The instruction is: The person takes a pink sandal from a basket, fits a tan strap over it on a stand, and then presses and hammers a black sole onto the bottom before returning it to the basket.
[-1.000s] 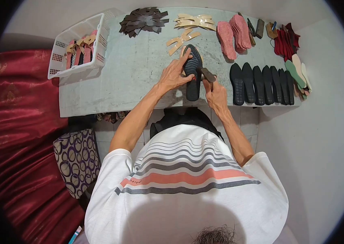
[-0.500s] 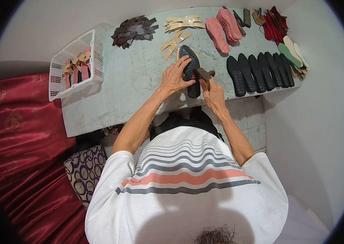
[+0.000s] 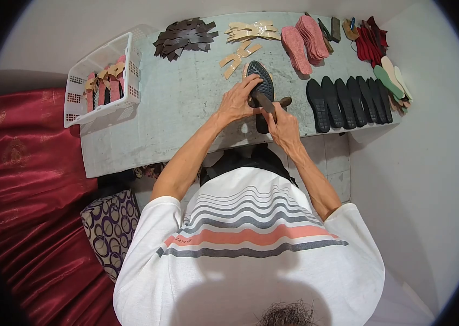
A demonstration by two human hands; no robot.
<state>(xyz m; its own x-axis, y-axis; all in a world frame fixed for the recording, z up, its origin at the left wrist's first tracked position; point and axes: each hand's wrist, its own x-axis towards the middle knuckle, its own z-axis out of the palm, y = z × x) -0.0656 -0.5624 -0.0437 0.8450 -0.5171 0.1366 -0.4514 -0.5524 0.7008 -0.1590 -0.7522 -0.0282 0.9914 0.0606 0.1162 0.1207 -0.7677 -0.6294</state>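
A sandal (image 3: 262, 75) lies sole side up near the front edge of the table, its black ridged tread facing me. My left hand (image 3: 237, 101) grips it from the left side, fingers over the tread and thumb across the middle. In my right hand (image 3: 285, 129) is a hammer (image 3: 265, 103), its dark head over the middle of the sole, close to my left thumb. Behind the sandal's toe rests a loose beige strap piece (image 3: 238, 58).
A white basket (image 3: 131, 81) of sandals stands at left. Dark strap pieces (image 3: 186, 38), beige straps (image 3: 251, 31) and pink insoles (image 3: 311, 41) line the back of the table (image 3: 126, 144). Several black soles (image 3: 319, 106) sit at right, beside green and cream pieces (image 3: 389, 81).
The hammer head has swung left over the middle of the sole, and my right hand has turned with it. My left hand keeps its place on the sandal. The whole view has shifted slightly.
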